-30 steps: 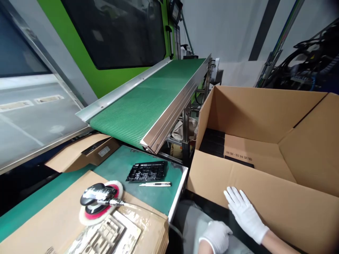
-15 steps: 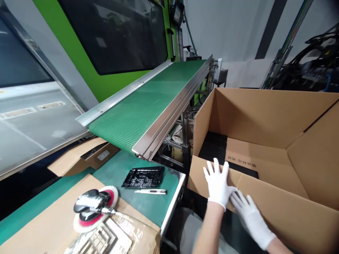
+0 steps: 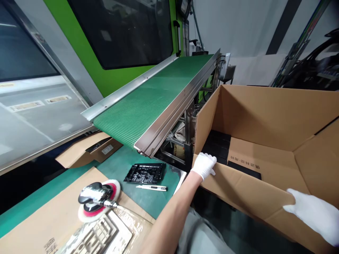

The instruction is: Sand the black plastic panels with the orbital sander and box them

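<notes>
A large open cardboard box (image 3: 249, 192) stands at my right, with black trays and a cardboard sheet (image 3: 254, 157) lying inside. My left hand (image 3: 203, 165), in a white glove, curls over the box's near flap at its left corner and grips the edge. My right hand (image 3: 314, 213), also gloved, holds the same flap farther right, fingers over its top edge. The flap tilts towards me between both hands.
A green conveyor belt (image 3: 150, 102) slopes down to a green-topped table (image 3: 119, 165). On the table lie a black plastic tray (image 3: 145, 173), a utility knife (image 3: 151, 187), and an orbital polisher (image 3: 96, 199) on cardboard. A green machine (image 3: 87, 63) stands behind.
Both hands left the flap's face and spread apart. The left went to the box's left corner and gripped the edge, the right moved far right and took the same flap.
</notes>
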{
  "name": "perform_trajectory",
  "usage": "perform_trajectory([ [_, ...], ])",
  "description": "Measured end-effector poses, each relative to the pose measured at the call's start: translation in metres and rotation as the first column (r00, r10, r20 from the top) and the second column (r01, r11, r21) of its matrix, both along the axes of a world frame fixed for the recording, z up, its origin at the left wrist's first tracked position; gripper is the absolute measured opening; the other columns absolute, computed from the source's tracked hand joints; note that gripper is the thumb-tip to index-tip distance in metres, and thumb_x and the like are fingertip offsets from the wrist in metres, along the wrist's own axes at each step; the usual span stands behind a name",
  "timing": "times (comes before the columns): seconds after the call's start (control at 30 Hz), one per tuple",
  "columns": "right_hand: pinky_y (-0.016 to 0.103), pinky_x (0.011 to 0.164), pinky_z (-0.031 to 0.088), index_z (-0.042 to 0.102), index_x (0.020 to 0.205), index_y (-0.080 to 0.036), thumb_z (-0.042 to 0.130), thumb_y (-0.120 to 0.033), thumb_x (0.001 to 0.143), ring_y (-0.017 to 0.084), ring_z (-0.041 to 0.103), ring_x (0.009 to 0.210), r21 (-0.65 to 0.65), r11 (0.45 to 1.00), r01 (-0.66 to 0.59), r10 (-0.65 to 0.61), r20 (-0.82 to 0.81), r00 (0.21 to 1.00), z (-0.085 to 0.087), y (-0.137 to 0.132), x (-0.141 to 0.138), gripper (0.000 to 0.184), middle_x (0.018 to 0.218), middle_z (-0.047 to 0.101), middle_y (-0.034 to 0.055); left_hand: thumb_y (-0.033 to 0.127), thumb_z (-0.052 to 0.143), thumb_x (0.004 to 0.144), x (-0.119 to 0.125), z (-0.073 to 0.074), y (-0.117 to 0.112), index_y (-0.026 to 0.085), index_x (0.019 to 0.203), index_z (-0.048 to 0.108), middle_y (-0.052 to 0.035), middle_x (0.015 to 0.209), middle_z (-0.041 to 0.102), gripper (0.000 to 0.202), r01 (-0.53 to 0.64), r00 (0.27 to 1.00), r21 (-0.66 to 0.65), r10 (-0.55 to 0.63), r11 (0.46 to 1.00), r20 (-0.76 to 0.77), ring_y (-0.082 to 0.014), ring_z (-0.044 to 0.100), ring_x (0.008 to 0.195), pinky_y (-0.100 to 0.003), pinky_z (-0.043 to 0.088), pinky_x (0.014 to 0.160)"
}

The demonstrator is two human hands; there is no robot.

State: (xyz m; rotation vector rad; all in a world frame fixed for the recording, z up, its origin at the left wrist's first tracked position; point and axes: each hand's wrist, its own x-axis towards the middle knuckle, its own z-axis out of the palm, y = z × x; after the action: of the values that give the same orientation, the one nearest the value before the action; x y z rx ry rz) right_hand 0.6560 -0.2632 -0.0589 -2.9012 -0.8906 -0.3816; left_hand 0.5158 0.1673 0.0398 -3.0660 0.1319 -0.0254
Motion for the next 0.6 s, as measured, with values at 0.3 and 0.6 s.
perform_trajectory([
  [0.3,0.047,0.085,0.054,0.065,0.141,-0.019,0.050,-0.036,0.091,0.038,0.072,0.106,-0.252,0.954,0.164,-0.247,-0.345,0.905,0.056,0.076,-0.066,0.056,0.121,0.075,0.0171,0.050,0.093,0.069,-0.006,0.007,0.043,0.013,0.103,0.069,-0.0136,0.095,0.073,0.055,-0.058,0.998,0.005,0.058,0.998,-0.033,-0.0348,0.071,0.092,-0.040,0.053,0.077],
  [0.6,0.043,0.091,0.052,0.069,0.137,-0.018,0.057,-0.029,0.089,0.036,0.071,0.113,-0.246,0.965,0.086,-0.151,-0.260,0.954,0.060,0.087,-0.050,0.051,0.125,0.074,0.0165,0.050,0.094,0.068,-0.021,0.010,0.047,0.016,0.098,0.070,-0.0107,0.094,0.075,0.052,-0.127,0.991,-0.033,0.126,0.991,-0.036,-0.0345,0.072,0.091,-0.040,0.054,0.079],
])
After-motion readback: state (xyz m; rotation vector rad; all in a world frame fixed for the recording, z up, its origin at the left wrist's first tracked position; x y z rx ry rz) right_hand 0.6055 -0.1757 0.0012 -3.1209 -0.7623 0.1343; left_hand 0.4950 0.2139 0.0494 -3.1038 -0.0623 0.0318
